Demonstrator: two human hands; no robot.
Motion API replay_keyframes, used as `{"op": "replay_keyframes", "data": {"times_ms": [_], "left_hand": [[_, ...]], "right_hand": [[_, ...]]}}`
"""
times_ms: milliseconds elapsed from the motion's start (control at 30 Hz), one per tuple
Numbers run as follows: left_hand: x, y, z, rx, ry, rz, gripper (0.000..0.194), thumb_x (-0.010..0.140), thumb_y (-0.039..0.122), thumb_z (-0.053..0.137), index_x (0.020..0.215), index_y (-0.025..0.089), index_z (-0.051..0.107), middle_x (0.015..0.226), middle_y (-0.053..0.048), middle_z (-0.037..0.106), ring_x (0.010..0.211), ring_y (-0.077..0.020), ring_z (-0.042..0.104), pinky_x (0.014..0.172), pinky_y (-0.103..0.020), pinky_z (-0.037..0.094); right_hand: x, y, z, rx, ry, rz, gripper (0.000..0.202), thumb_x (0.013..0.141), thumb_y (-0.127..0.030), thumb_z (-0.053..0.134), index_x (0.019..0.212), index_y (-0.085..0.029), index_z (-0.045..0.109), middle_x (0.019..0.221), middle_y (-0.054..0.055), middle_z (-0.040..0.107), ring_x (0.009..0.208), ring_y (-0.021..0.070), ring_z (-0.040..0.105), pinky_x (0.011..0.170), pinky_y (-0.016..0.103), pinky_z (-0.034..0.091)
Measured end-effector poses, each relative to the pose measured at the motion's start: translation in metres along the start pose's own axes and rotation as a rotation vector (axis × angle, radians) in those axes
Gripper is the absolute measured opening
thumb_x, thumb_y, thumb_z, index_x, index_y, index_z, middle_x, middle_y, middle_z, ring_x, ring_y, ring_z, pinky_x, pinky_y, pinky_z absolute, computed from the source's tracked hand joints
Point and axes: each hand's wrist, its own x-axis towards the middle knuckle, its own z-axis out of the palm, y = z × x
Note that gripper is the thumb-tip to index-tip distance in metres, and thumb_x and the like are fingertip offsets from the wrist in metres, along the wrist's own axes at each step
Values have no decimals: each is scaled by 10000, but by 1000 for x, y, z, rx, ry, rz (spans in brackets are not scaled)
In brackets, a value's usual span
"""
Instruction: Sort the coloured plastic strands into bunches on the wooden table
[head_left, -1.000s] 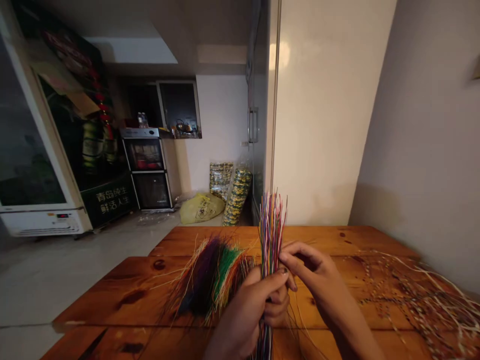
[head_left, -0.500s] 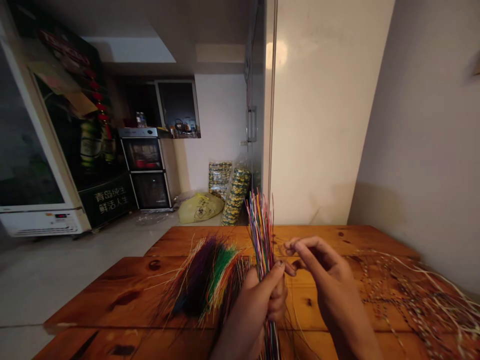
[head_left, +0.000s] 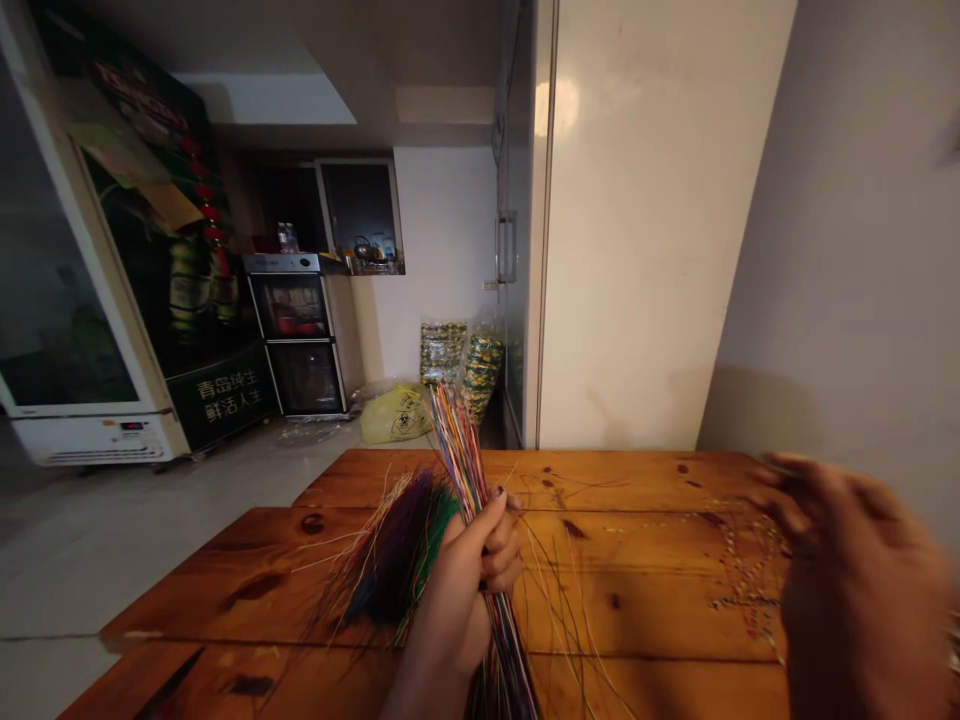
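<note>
My left hand (head_left: pixel 480 570) is wrapped around a tall bundle of thin, many-coloured strands (head_left: pixel 459 450), which rises above the fist and tilts to the left. The lower part of the bundle runs down below the hand and out of view. Well apart from it, at the right side, my right hand (head_left: pixel 855 540) is raised over the table and smeared by motion, so I cannot tell what its fingertips hold, if anything. Beside my left wrist lies a loose pile of purple, green and orange strands (head_left: pixel 397 560), partly covered by the forearm.
Patterned thin pieces (head_left: pixel 750 580) lie on the right of the wooden table (head_left: pixel 225 590), partly behind my right hand. Loose single strands (head_left: pixel 559 590) are scattered near the middle. Beyond stand a yellow bag (head_left: pixel 394 415), a black cabinet (head_left: pixel 300 340) and a glass-door fridge (head_left: pixel 67 300).
My right hand has swung from beside the bundle to the far right. My left hand has shifted left with the bundle, which leans more to the left now.
</note>
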Motion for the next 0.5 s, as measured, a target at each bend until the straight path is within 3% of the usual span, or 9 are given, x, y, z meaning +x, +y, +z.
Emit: {"op": "replay_keyframes", "data": {"times_ms": [33, 100, 167, 200, 267, 333, 500], "left_hand": [[0, 1, 0, -17, 4, -5, 287, 732, 325, 694, 788, 128, 492, 532, 120, 233, 424, -10, 105, 387, -166, 80], [0, 2, 0, -34, -12, -29, 292, 727, 311, 702, 772, 129, 478, 534, 119, 249, 422, -6, 109, 380, -159, 76], [-1, 4, 1, -46, -34, -62, 290, 726, 304, 705, 776, 129, 480, 533, 119, 257, 417, -3, 108, 374, -153, 74], [-1, 5, 2, -53, -47, -81, 289, 725, 306, 705, 783, 129, 485, 532, 118, 264, 414, -2, 107, 371, -151, 74], [-2, 5, 3, -66, -88, -115, 287, 727, 323, 701, 779, 130, 494, 522, 116, 268, 408, -2, 102, 366, -147, 71], [-2, 3, 4, -79, -150, -146, 286, 736, 341, 691, 742, 132, 495, 501, 117, 248, 400, -4, 85, 362, -145, 67], [-6, -8, 12, -115, -342, -320, 305, 724, 368, 692, 697, 140, 491, 456, 124, 188, 381, -14, 46, 361, -156, 39]], "right_hand": [[3, 2, 12, -7, -74, 26, 237, 797, -457, 576, 930, -262, 600, 1068, 79, 634, 906, 231, 602, 686, 354, 505], [6, 15, 31, -53, -360, 98, 267, 772, -480, 598, 797, -215, 618, 834, 76, 679, 711, 203, 621, 604, 327, 501], [5, 34, 45, -188, -686, 166, 320, 780, -491, 576, 789, -179, 644, 704, 74, 680, 601, 195, 615, 545, 316, 490], [3, 44, 50, -271, -771, 184, 333, 773, -484, 583, 828, -165, 659, 701, 81, 687, 594, 201, 622, 522, 310, 484], [-1, 54, 57, -393, -782, 178, 365, 759, -471, 596, 919, -151, 672, 730, 98, 702, 630, 216, 640, 507, 299, 479], [-7, 50, 63, -388, -737, 138, 390, 782, -479, 564, 974, -156, 671, 771, 98, 706, 672, 212, 644, 525, 292, 485], [-25, 0, 70, -8, -781, 125, 363, 812, -501, 539, 875, -170, 673, 755, 51, 665, 648, 153, 595, 489, 231, 447]]}}
